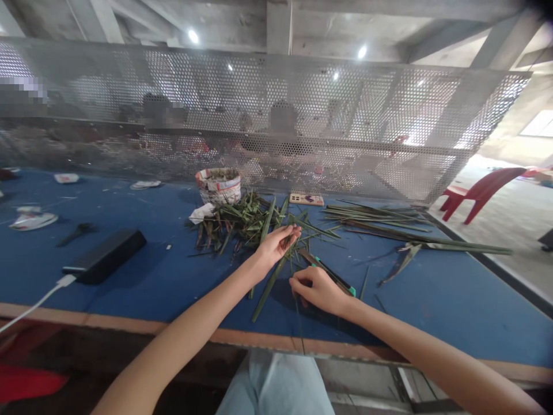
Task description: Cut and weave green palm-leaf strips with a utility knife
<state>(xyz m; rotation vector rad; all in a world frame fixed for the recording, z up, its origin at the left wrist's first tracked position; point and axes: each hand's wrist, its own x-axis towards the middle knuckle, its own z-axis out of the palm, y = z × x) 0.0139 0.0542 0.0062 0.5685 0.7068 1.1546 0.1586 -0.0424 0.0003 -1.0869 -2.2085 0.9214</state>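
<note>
My left hand [277,246] is closed, fingertips pinched around the upper part of a thin green leaf strip [298,320]. Lower and to the right, my right hand [318,288] pinches the same strip, whose loose end hangs down past the table's front edge. Just behind my right hand lies a dark, slim tool with green ends [352,291], partly covered by that hand; its kind is unclear. Longer green leaf pieces [270,291] rest on the table under and beside my left forearm. A heap of cut leaves [246,216] lies beyond my left hand.
A round woven basket [219,187] stands behind the heap, near a perforated metal screen [345,127]. Long leaf blades [380,219] lie at right. A phone-like object [306,199] lies behind. A black box [110,256] with a white cable sits left. A red chair [486,193] stands beyond.
</note>
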